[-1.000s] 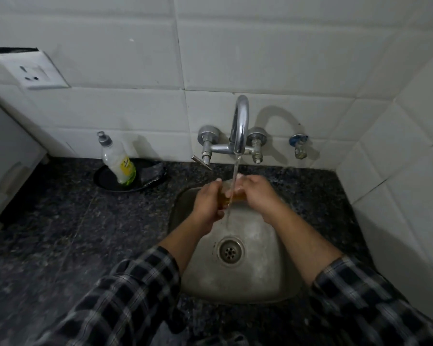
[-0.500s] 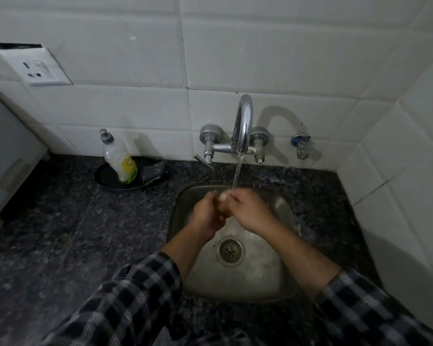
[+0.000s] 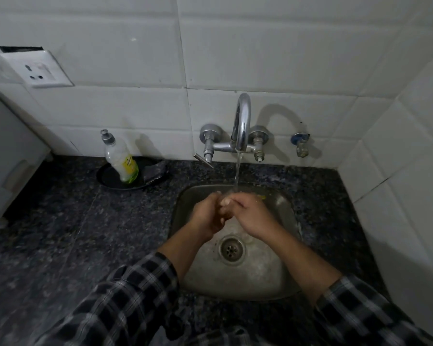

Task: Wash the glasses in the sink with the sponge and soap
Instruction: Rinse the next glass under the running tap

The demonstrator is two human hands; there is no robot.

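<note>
I log: white tiled wall (image 3: 260,46) behind and to the right; dark speckled stone countertop (image 3: 60,233) below; white socket plate (image 3: 35,69) upper left; pale appliance (image 3: 8,158) far left. Light dim.

There is one square steel sink (image 3: 260,273), one curved chrome tap (image 3: 243,116) and one small blue-capped wall valve (image 3: 301,144). There is also one yellow-labelled clear soap bottle (image 3: 121,158), one round black dish (image 3: 105,176) and one white wall socket (image 3: 35,69).
</note>
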